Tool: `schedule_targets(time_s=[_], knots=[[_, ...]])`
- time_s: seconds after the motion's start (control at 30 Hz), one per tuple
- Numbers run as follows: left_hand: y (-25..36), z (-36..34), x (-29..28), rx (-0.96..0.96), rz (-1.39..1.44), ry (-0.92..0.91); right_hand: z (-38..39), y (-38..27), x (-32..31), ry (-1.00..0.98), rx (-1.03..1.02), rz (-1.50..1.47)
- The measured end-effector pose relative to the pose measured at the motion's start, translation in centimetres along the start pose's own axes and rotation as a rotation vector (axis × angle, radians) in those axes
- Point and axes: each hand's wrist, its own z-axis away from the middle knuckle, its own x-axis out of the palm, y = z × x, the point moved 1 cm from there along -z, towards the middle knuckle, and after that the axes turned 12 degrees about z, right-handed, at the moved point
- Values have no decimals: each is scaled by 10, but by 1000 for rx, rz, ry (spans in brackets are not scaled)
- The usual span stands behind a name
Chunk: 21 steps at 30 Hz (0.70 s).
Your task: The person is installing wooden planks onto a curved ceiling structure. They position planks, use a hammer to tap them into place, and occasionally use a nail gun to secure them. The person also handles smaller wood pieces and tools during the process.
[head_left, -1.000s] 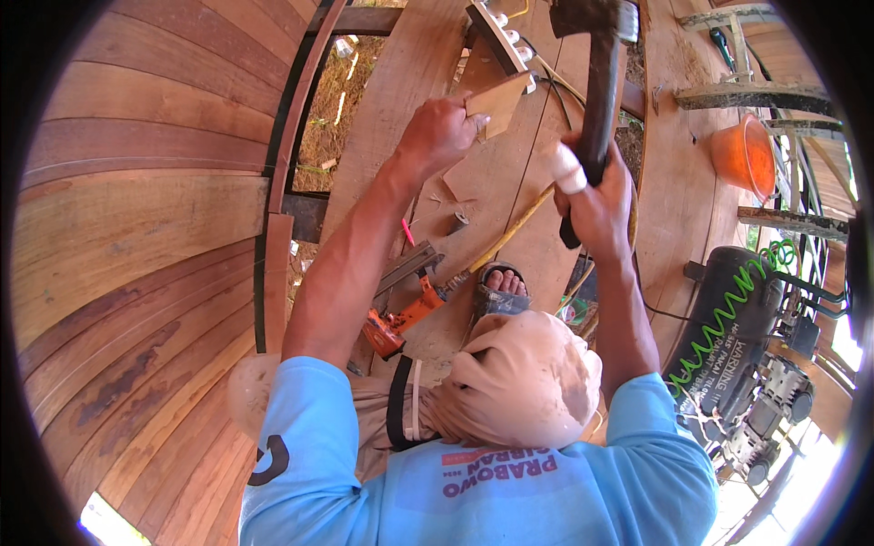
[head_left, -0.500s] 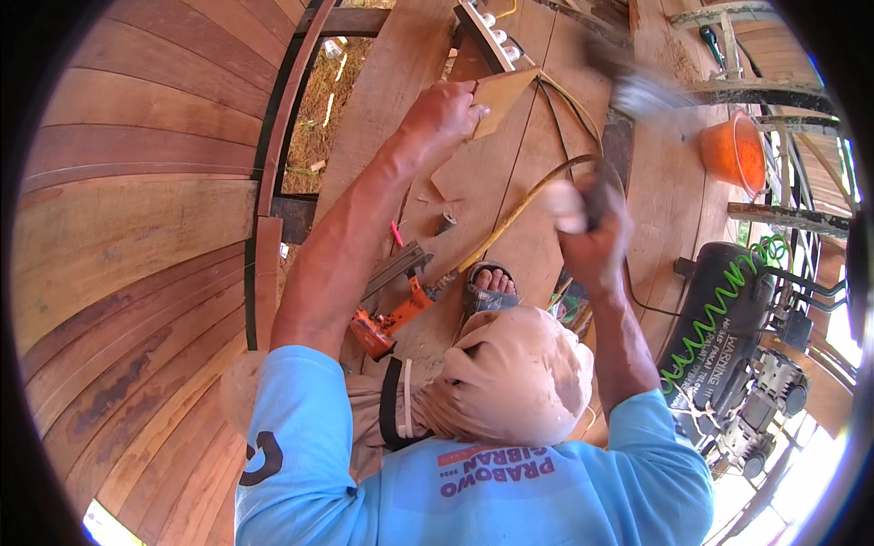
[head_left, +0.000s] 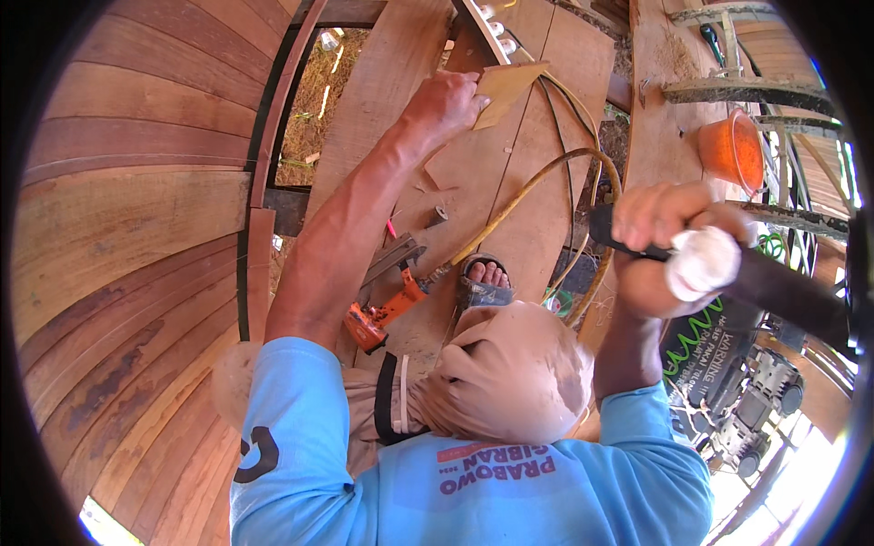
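My left hand [head_left: 443, 107], arm stretched forward, is closed on the edge of a small flat piece of wood [head_left: 506, 95], which stands tilted above the floor planks. My right hand [head_left: 669, 237] is raised at the right, wrapped round the black handle of what looks like a machete [head_left: 790, 289]. Its dark, blurred blade points away to the right, and its far end is hard to make out. Something white, like a wrapping [head_left: 704, 262], is around the right thumb. An orange nail gun [head_left: 387, 312] lies on the planks left of my foot, joined to a yellow hose [head_left: 519, 202].
A black air compressor [head_left: 715, 350] with a green coiled hose stands at the right. Beyond it are an orange bucket [head_left: 731, 151] and wooden beams [head_left: 746, 89]. A pink marker [head_left: 391, 227] and a small cylinder [head_left: 437, 216] lie on the floor. At left, an opening [head_left: 319, 109] drops beside a plank wall.
My right hand has swung up and to the right; the blade, earlier blurred at the upper right, now points rightward. The left hand keeps its hold on the piece of wood, nearly unmoved.
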Motion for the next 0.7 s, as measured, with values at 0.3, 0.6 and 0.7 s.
schedule_targets(time_s=[0.3,0.6,0.7], knots=[[-9,8,12,147,121,98,56,39,-1,-285,1109,729],[3,28,-26,206,-75,40,69,61,-21,-314,1036,876],[-7,40,-34,129,-132,13,57,58,-4,-431,926,1035]])
